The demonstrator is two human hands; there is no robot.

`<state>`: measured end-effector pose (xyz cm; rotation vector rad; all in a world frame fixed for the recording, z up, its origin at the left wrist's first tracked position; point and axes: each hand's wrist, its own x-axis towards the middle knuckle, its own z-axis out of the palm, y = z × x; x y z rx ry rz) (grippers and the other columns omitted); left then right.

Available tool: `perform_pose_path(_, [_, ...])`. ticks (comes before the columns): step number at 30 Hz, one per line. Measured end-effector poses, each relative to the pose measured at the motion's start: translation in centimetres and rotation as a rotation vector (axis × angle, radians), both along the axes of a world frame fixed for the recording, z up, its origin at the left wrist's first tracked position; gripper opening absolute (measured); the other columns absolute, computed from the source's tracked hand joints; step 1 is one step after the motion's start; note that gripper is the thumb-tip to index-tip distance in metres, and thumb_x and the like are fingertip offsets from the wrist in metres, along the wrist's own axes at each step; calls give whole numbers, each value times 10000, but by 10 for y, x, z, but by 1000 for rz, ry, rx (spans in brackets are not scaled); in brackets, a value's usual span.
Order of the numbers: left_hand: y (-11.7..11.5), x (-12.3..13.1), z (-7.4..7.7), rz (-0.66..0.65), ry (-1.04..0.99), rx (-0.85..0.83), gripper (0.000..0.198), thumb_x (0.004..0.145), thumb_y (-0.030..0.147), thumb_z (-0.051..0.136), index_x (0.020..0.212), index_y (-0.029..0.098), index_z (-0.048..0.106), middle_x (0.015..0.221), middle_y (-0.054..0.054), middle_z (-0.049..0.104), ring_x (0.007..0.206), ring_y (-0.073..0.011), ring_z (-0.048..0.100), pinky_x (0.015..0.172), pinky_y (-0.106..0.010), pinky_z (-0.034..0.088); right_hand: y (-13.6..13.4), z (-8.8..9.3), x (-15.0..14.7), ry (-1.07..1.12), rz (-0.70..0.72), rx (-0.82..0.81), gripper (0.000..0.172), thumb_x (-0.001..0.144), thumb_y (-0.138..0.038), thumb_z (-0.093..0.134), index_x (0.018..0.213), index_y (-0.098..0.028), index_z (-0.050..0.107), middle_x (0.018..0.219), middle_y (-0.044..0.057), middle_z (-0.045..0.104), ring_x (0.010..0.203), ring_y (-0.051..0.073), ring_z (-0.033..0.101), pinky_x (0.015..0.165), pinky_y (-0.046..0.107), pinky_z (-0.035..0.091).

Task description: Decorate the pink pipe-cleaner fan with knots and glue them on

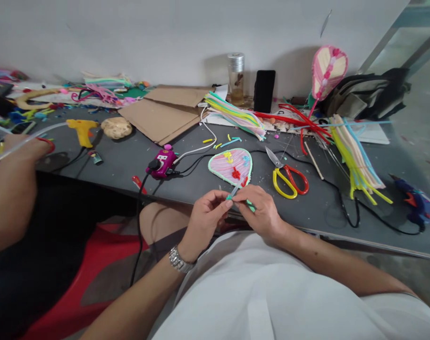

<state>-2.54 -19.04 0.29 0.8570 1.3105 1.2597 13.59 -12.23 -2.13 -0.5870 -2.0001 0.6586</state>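
Observation:
My left hand (209,210) is closed in a pinch on a small green pipe cleaner piece (229,198) at the table's front edge. My right hand (259,208) touches it from the other side, its fingers closed around the same green pipe cleaner, whose other end (250,206) shows below the fingers. A thin pale strip stands up between the hands. Just beyond them lies a rounded pink panel (222,166) with a mint edge and yellow, blue and red shapes. Scissors (285,177) with yellow and red handles lie open to its right.
A purple power socket (161,163) with cables sits left of the panel. Pipe cleaner bundles (236,114), a bottle (236,80) and a phone (264,90) are behind. A blue glue gun (418,200) lies far right. Another person's arm (14,184) is at left.

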Motion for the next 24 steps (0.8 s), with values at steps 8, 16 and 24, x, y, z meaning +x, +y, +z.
perform_pose_path(8, [-4, -1, 14, -48, -72, 16, 395, 796, 355, 824, 1123, 167, 705, 891, -26, 708, 709, -128, 644, 647, -244, 559, 1, 7, 2, 28, -59, -8, 125, 950, -127, 560, 955, -225, 637, 836, 18, 708, 784, 168, 653, 747, 309, 454])
perform_pose_path(16, [0, -2, 27, -63, 22, 48, 371, 780, 380, 825, 1054, 147, 732, 853, -50, 774, 707, -178, 719, 711, -307, 619, -2, 5, 1, 32, -116, 210, 225, 933, -93, 571, 1081, -254, 623, 910, 32, 749, 849, 200, 685, 832, 379, 459])
perform_pose_path(24, [1, -6, 28, -114, 108, 97, 262, 820, 308, 784, 1025, 152, 734, 879, -57, 790, 772, -192, 758, 731, -282, 635, 0, 16, 3, 53, -110, 259, 183, 921, -84, 604, 1004, -246, 623, 931, 49, 736, 884, 211, 673, 819, 392, 471])
